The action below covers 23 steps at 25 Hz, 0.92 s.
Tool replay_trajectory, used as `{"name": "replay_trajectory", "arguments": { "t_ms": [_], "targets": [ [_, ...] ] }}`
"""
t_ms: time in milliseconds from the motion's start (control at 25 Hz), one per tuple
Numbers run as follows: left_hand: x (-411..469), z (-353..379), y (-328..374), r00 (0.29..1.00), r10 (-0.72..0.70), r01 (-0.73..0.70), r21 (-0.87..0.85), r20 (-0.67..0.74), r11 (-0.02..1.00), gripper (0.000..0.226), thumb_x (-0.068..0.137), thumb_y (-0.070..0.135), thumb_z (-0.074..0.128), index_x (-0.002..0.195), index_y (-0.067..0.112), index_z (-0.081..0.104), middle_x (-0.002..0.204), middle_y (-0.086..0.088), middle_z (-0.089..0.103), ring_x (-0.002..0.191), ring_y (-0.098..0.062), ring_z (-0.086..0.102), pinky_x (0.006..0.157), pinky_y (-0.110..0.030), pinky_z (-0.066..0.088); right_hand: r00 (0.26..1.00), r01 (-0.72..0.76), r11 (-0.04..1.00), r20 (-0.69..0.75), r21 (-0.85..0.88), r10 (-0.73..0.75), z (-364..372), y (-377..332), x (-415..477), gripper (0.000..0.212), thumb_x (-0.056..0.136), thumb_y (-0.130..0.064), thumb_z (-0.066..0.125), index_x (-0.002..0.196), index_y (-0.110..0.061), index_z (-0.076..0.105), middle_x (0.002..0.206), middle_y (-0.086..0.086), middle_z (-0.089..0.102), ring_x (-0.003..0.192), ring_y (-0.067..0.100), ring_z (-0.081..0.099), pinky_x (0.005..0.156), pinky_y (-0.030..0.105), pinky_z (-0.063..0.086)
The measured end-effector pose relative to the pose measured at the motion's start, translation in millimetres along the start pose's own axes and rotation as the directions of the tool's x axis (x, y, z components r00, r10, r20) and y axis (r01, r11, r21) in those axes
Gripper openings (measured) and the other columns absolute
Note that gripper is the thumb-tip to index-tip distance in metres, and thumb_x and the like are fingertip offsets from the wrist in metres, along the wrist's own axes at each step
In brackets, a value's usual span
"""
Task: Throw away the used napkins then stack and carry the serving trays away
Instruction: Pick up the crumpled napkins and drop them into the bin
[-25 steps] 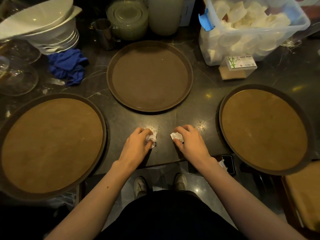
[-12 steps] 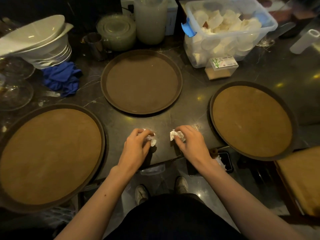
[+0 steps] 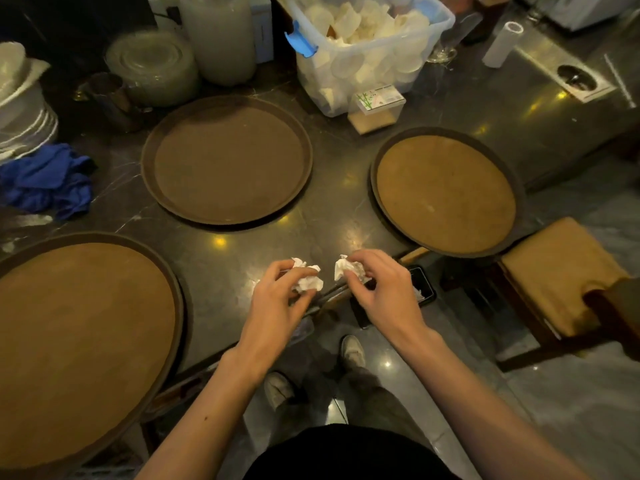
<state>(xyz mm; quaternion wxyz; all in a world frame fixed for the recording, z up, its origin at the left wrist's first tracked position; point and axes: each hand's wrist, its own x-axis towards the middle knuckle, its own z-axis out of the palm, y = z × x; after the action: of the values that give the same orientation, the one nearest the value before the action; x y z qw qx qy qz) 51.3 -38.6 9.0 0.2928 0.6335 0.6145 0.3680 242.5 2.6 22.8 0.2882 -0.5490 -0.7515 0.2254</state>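
Left hand pinching a crumpled napkin, right hand pinching another crumpled napkin, both at 6 o'clock over the counter edge; round trays bare at 8, 12 and 2 o'clock. Likely risk: loose fingertip pinch dropping a wad to the floor, since no bin in view to aim for. Versus 1.0 s ago: wads lifted off the counter, view swung right, paper roll now showing at 1 o'clock.

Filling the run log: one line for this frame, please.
phase: napkin pickup | left hand: holds crumpled napkin | right hand: holds second crumpled napkin | three round trays: unstacked, empty | bin: not in view
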Motion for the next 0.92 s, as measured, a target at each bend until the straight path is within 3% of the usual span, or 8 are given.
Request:
{"name": "replay_trajectory", "arguments": {
  "t_ms": [80, 280, 440, 800, 920],
  "targets": [
    [-3.8, 8.2, 7.5, 1.0, 0.022, -0.022, -0.007, 0.006, 1.0, 0.03, 0.083, 0.007, 0.075, 0.11, 0.017, 0.073, 0.115, 0.0, 0.055, 0.105, -0.006, 0.056, 0.087, -0.008, 0.048, 1.0, -0.026, 1.0, -0.019, -0.01, 0.025, -9.6, 2.9, -14.9, 0.018, 0.089, -0.015, 0.07, 0.106, -0.01, 0.07, 0.105, -0.001, 0.068, 0.098, 0.011, 0.062, 0.084, 0.025, 0.05],
    [-16.6, 30.6, 39.6, 0.997, 0.066, -0.064, -0.036, 0.048, 0.997, 0.029, 0.086, 0.012, 0.073, 0.113, 0.02, 0.072, 0.118, -0.002, 0.056, 0.106, -0.006, 0.055, 0.087, -0.016, 0.053, 0.994, -0.066, 0.998, -0.083, -0.004, 0.065, -42.1, 17.0, -44.8, 0.017, 0.09, -0.019, 0.069, 0.107, -0.013, 0.07, 0.106, -0.003, 0.069, 0.099, 0.01, 0.062, 0.085, 0.031, 0.051],
    [-25.6, 66.3, 77.8, 0.99, 0.118, -0.12, 0.015, 0.074, 0.993, 0.032, 0.084, 0.011, 0.073, 0.114, 0.022, 0.07, 0.121, -0.002, 0.057, 0.111, -0.015, 0.059, 0.09, -0.032, 0.057, 0.984, -0.059, 0.998, -0.167, 0.004, 0.059, -83.3, 38.3, -73.1, 0.018, 0.09, -0.018, 0.07, 0.107, -0.012, 0.071, 0.106, -0.002, 0.069, 0.1, 0.008, 0.062, 0.086, 0.029, 0.051],
    [-85.3, 217.6, 193.0, 0.965, 0.214, -0.228, 0.078, 0.154, 0.971, 0.035, 0.087, 0.014, 0.071, 0.12, 0.023, 0.066, 0.13, 0.0, 0.052, 0.113, -0.006, 0.053, 0.088, -0.01, 0.049, 0.958, -0.108, 0.994, -0.266, 0.021, 0.109, -220.9, 150.1, -187.2, 0.02, 0.09, -0.019, 0.07, 0.11, -0.014, 0.07, 0.108, -0.003, 0.068, 0.102, 0.007, 0.061, 0.087, 0.025, 0.05],
    [-108.5, 260.1, 226.4, 0.968, 0.192, -0.2, 0.031, 0.163, 0.979, 0.033, 0.087, 0.02, 0.07, 0.119, 0.023, 0.066, 0.127, 0.001, 0.052, 0.114, -0.007, 0.054, 0.086, -0.016, 0.054, 0.947, -0.146, 0.989, -0.286, 0.02, 0.146, -253.0, 177.3, -225.8, 0.021, 0.09, -0.018, 0.07, 0.11, -0.015, 0.07, 0.109, -0.003, 0.067, 0.102, 0.008, 0.061, 0.088, 0.023, 0.05]
  ]
}}
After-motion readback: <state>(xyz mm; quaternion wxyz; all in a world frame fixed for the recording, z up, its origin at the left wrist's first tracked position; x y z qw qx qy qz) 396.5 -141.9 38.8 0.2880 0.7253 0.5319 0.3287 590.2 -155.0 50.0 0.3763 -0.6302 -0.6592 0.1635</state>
